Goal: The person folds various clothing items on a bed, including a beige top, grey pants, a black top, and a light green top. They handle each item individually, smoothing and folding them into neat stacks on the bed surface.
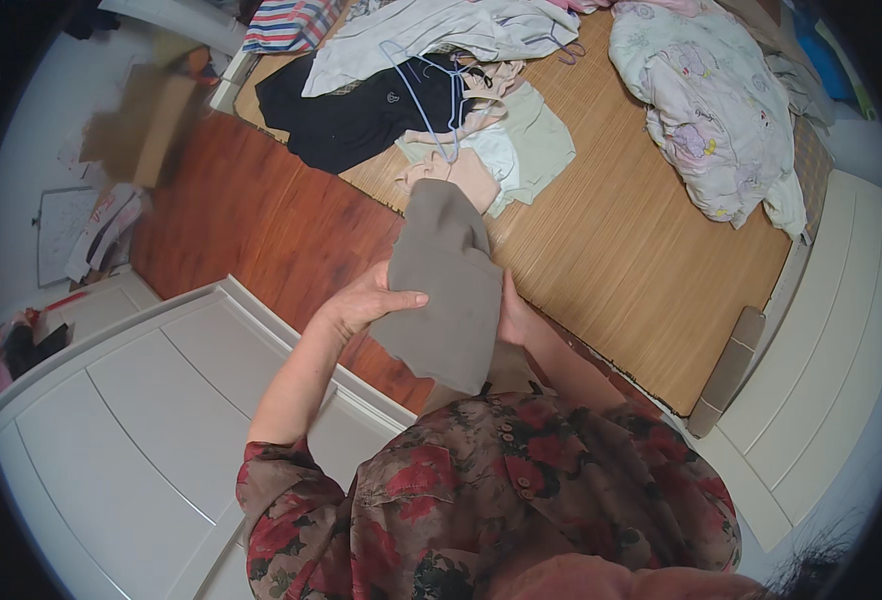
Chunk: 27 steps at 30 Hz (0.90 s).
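Observation:
A grey-brown garment [445, 300] hangs in front of my body, partly folded over itself. Its exact kind cannot be told. My left hand [370, 301] grips its left edge, with the thumb lying on the front of the cloth. At the right edge is my right hand [514, 309], its fingers largely hidden behind the fabric. Just beyond the garment's upper end, a beige-pink cloth [473, 178] and a pale green garment [542, 142] lie on the bed mat [598, 262]. A light purple hanger [454, 112] rests over them and a black garment [358, 105].
White clothing [441, 34] and a striped bag [287, 26] are at the far edge. A printed quilt [711, 120] lies on the right of the bed. White panelled furniture [141, 390] stands at my left, a cardboard box [148, 127] beyond the wooden floor [238, 210].

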Available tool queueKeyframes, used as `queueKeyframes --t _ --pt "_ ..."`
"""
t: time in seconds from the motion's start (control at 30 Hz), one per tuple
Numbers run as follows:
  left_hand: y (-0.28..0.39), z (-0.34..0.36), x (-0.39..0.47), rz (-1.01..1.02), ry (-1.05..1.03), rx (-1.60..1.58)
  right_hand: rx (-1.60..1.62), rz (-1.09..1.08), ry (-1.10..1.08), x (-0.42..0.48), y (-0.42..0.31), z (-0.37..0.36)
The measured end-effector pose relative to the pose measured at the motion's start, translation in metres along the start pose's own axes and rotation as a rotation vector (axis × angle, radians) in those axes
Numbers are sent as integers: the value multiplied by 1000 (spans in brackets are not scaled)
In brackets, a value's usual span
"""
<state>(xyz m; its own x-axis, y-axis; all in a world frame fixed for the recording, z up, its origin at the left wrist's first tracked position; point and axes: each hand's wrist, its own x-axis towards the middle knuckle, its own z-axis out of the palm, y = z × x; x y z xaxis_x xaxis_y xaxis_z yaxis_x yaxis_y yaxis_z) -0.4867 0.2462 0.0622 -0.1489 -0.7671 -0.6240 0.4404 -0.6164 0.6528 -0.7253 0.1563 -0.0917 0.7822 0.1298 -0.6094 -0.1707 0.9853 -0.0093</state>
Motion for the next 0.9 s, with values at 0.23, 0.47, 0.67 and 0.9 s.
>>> queueKeyframes --t 0.23,0.47,0.67,0.9 --pt "-39 66 87 87 -110 -15 38 -283 143 -48 -46 -20" --pt "-4 139 163 152 -322 -60 -148 -875 517 -192 -127 -78" --pt "-84 150 215 267 -35 311 -407 -863 807 -279 -149 -120" --pt "-92 8 122 -147 244 -32 -707 -736 1309 -226 -124 -221"
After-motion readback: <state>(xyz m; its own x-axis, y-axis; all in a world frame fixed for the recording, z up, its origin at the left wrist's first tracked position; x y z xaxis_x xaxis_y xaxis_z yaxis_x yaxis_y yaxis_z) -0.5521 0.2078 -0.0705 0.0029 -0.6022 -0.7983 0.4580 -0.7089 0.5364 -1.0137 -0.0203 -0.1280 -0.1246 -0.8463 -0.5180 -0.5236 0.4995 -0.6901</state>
